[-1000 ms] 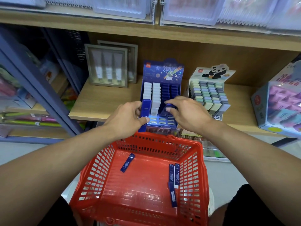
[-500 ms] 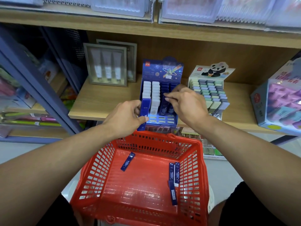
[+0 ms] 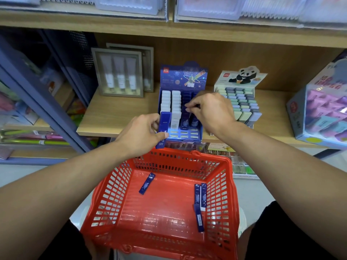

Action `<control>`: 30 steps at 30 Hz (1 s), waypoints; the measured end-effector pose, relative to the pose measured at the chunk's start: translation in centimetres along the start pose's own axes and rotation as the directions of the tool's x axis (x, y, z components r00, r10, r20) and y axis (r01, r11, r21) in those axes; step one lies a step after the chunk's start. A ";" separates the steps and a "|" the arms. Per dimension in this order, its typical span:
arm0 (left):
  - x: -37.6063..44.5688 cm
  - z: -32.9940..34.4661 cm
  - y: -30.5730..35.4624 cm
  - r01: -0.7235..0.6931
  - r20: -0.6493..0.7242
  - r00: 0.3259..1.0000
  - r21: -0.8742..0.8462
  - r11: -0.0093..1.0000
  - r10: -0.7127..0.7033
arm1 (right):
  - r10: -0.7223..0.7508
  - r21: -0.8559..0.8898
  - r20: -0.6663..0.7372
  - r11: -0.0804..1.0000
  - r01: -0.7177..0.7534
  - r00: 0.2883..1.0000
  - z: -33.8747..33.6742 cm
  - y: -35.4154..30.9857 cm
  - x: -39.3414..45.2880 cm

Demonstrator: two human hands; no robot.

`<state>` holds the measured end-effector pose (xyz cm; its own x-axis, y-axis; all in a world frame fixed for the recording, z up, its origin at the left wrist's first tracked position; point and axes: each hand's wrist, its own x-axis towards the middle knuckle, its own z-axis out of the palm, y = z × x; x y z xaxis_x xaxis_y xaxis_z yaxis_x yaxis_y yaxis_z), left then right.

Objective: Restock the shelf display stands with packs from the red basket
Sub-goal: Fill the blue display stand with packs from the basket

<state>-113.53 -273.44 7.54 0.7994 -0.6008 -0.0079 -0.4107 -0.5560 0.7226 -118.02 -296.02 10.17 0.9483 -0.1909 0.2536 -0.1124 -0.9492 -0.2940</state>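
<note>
A blue display stand (image 3: 183,81) sits on the wooden shelf (image 3: 116,117), holding two rows of white packs and rows of dark blue packs. My left hand (image 3: 142,134) grips an upright dark blue pack (image 3: 163,126) in front of the stand's left column. My right hand (image 3: 212,109) is over the stand's right rows, fingertips pinched on a dark blue pack there. Below, the red basket (image 3: 112,194) holds one blue pack (image 3: 146,183) left of centre and three more blue packs (image 3: 200,201) by its right wall.
A panda display stand (image 3: 242,102) of pastel packs stands right of the blue one. A pastel box (image 3: 319,113) is at far right. Framed tube sets (image 3: 118,72) lean at the back left. A blue metal rack (image 3: 28,91) stands left.
My right hand has moved up from the stand's front into its right rows, pinching a pack there. My left hand has stayed holding its blue pack.
</note>
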 end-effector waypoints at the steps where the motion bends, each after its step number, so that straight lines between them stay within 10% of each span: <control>1: 0.0 0.0 0.0 0.004 0.004 1.000 0.000 1.000 -0.004 | 0.014 0.012 0.008 1.000 -0.014 1.000 -0.1 0.0 0.1; 30: -0.5 0.5 0.5 -0.007 0.035 0.999 0.059 0.998 0.005 | 0.036 0.005 0.095 0.999 -0.037 0.995 -0.1 -0.3 -0.7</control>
<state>-114.34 -273.73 7.57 0.7815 -0.6233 -0.0284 -0.4414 -0.5844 0.6809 -118.70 -295.63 10.11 0.9674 -0.2008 0.1543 -0.1460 -0.9401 -0.3080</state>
